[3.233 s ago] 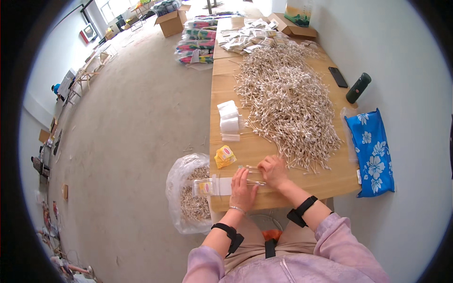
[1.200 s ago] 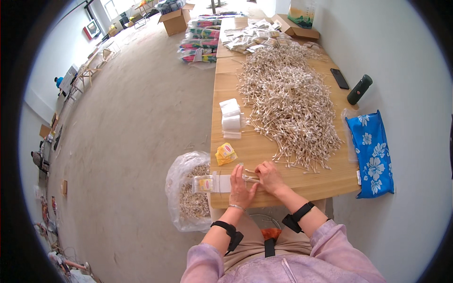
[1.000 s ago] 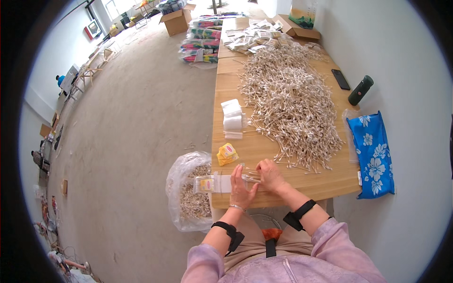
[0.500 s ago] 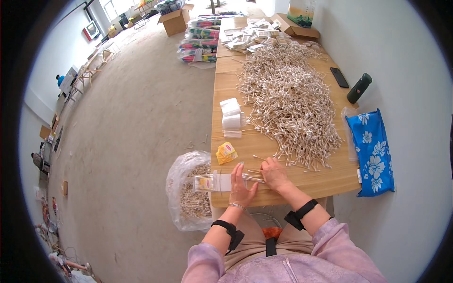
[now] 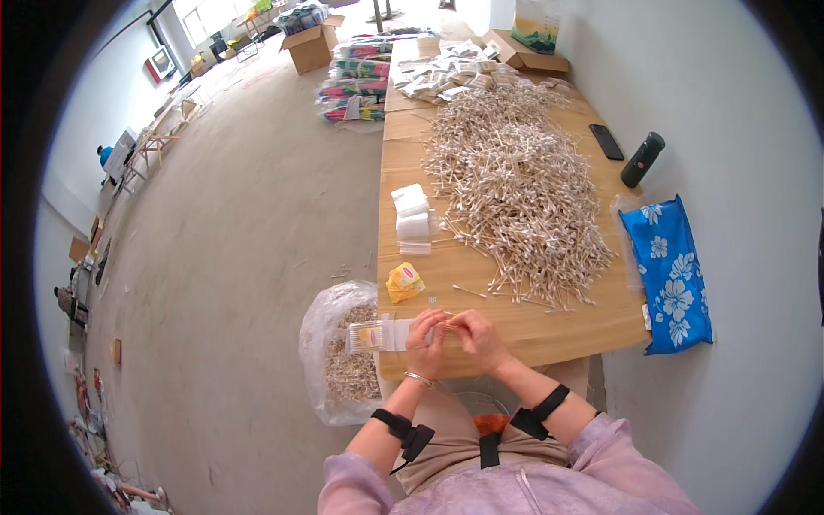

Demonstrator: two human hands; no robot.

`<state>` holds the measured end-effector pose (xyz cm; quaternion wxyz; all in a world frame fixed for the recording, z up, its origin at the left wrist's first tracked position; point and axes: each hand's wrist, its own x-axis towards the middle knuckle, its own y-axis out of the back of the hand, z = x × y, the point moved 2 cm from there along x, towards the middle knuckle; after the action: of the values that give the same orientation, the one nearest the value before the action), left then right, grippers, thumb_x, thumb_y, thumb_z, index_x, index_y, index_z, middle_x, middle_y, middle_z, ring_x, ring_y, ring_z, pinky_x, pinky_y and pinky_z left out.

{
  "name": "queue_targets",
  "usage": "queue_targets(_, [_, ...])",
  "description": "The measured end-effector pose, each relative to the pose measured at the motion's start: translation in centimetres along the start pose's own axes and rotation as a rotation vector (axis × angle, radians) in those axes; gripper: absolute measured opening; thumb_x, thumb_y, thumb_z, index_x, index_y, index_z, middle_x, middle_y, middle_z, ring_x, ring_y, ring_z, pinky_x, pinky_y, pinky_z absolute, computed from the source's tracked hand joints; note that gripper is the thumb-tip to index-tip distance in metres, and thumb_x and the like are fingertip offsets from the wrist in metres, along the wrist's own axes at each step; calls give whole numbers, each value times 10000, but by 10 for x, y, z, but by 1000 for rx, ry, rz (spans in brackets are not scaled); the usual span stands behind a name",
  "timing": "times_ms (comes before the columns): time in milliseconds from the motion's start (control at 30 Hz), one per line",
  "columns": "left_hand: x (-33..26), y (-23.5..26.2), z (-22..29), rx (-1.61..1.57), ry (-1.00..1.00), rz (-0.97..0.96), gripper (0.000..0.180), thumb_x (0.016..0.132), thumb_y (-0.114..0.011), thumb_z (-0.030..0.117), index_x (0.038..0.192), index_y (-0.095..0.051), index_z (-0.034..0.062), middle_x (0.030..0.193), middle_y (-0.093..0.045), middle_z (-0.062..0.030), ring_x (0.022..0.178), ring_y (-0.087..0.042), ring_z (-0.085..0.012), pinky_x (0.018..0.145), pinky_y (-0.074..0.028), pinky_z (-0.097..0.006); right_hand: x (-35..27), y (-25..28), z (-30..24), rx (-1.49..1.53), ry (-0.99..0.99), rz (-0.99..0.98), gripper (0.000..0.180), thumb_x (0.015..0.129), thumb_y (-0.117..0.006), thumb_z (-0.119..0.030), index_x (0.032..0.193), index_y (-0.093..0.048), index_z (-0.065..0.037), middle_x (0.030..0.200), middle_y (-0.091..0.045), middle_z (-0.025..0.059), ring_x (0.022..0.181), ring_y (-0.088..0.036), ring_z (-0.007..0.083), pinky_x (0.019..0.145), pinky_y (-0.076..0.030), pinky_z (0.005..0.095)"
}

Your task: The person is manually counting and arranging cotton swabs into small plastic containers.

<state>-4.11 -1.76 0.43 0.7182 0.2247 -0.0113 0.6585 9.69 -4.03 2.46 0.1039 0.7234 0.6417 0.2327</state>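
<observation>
My left hand (image 5: 425, 343) and my right hand (image 5: 481, 343) meet fingertip to fingertip over the table's near edge. Both are closed, pinching cotton swabs (image 5: 449, 317) that the fingers mostly hide. Beside my left hand lies a clear packet of cotton swabs (image 5: 366, 336) with a yellow label, jutting past the table's left edge. A white and clear sleeve (image 5: 397, 335) runs from it to under my left hand. One loose swab (image 5: 469, 291) rests just beyond my hands. Farther off spreads a big heap of cotton swabs (image 5: 524, 189).
Yellow cards (image 5: 404, 281) and stacked white bags (image 5: 412, 225) line the table's left side. A plastic sack of swabs (image 5: 330, 378) stands below on the floor. Along the right are a blue flowered pack (image 5: 669, 275), a dark bottle (image 5: 643, 160) and a phone (image 5: 606, 142).
My right hand has moved left to meet my left hand, whose fingers have closed. Swabs that showed between the hands are now mostly covered. The whole view has shifted slightly.
</observation>
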Motion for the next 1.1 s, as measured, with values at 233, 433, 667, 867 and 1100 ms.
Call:
queue_targets(233, [-45, 106, -10, -274, 316, 238, 50, 884, -632, 69, 885, -648, 22, 816, -669, -34, 733, -602, -91, 681, -487, -223, -17, -5, -10, -460, 138, 65, 289, 768, -692, -160, 1036, -614, -82, 991, -560, 78, 957, -533, 270, 823, -434, 389])
queue_targets(433, [-80, 182, -76, 5, 618, 479, 137, 854, -679, 101, 947, -610, 28, 815, -607, -6, 718, -554, -94, 662, -466, -241, -18, 2, 10, -556, 28, 37, 378, 754, -694, -178, 1108, -610, -76, 1056, -519, 79, 1010, -474, 270, 874, -392, 403])
queue_targets(667, [-52, 101, -13, 392, 205, 251, 411, 792, -629, 46, 1191, -532, 47, 1065, -560, -119, 980, -539, -253, 858, -444, -371, -7, 11, 28, -586, 57, 65, 335, 785, -655, -164, 1110, -626, -91, 1088, -511, 67, 1037, -464, 262, 869, -392, 397])
queue_targets(867, [-15, 9, 21, 685, -186, -423, 629, 820, -615, 182, 1397, -387, 79, 1433, -375, -123, 1371, -263, -321, 1136, -198, -437, -6, 29, 16, -766, 183, -101, 376, 837, -593, -264, 1182, -607, -114, 1157, -496, 57, 1109, -416, 255, 919, -348, 410])
queue_targets(1100, [-7, -11, 5, 832, -47, -652, 735, 908, -479, 462, 1487, -206, 100, 1553, -175, -100, 1451, -64, -288, 1162, -41, -450, -63, 44, 0, -893, 212, -142, 525, 843, -597, -367, 1232, -534, -20, 1305, -459, 111, 1235, -367, 270, 1011, -287, 411])
